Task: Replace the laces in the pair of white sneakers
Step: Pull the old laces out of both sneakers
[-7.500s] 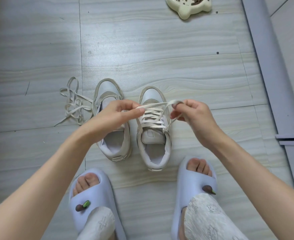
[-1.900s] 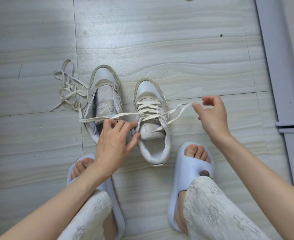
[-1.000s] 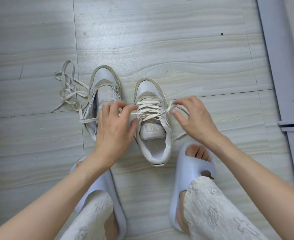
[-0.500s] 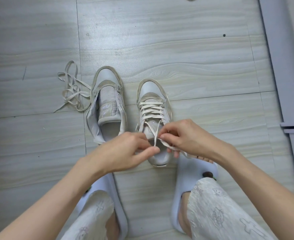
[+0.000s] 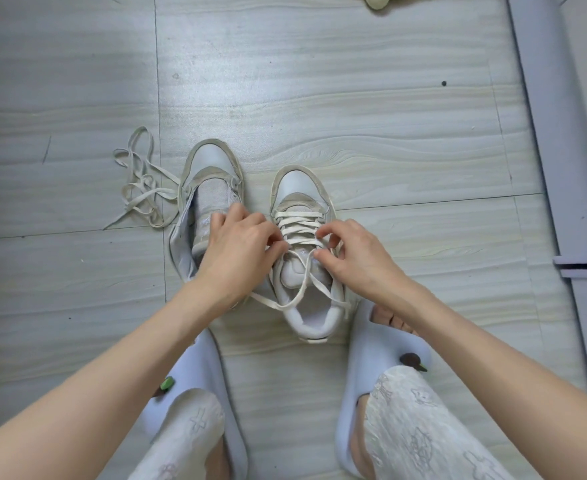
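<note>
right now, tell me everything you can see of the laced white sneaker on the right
The laced white low-top sneaker stands upright on the pale wood-look floor, toe pointing away, beside the unlaced sneaker. It has a smooth white toe, grubby beige trim and a padded white collar. A flat cream lace crosses its eyelets in rows, its loose ends draping over the opening. The left hand and right hand pinch the lace at the tongue.
</note>
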{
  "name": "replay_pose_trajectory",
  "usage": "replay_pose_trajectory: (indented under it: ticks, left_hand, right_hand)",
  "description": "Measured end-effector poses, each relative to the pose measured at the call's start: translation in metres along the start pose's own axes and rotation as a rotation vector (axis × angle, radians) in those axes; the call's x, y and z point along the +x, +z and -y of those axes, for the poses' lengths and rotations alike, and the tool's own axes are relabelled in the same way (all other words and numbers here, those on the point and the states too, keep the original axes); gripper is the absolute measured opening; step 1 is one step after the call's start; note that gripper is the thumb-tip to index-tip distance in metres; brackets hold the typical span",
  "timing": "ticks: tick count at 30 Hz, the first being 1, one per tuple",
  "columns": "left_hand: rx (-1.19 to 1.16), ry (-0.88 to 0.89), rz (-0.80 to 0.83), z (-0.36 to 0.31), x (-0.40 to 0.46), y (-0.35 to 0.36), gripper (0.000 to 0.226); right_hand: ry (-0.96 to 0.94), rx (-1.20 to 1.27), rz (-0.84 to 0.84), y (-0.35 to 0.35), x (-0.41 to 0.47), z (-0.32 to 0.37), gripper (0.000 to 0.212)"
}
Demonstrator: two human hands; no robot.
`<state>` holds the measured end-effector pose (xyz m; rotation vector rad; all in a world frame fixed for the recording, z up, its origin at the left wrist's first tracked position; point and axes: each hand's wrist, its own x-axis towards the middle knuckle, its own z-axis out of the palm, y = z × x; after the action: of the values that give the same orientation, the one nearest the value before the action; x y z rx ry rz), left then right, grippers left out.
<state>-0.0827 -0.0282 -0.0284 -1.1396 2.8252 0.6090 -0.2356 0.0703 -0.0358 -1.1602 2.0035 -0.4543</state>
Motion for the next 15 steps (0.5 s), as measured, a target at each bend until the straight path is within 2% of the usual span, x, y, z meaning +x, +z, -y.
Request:
replay_pose_trajectory:
  ticks: [5, 8, 11, 15]
  left_hand:
    - [-0.044, -0.069, 0.122, 0.000, 0.014, -0.002, 0.017]
    - [-0.105, -0.047, 0.038, -0.005, 0.023, -0.007, 0.017]
    - [-0.080, 0.100, -0.019, -0.015, 0.031, -0.015, 0.018]
    - [-0.106, 0.002, 0.158, 0.007, 0.026, -0.019, 0.021]
  right_hand:
    - [0.013, 0.110, -0.016, 0.005, -0.002, -0.005, 0.022]
    - [0.020, 0.126, -0.025, 0.011, -0.004, -0.003, 0.024]
    - [0.003, 0.112, -0.019, 0.014, -0.004, 0.000, 0.025]
    - [0.009, 0.138, -0.020, 0.014, -0.005, 0.000, 0.024]
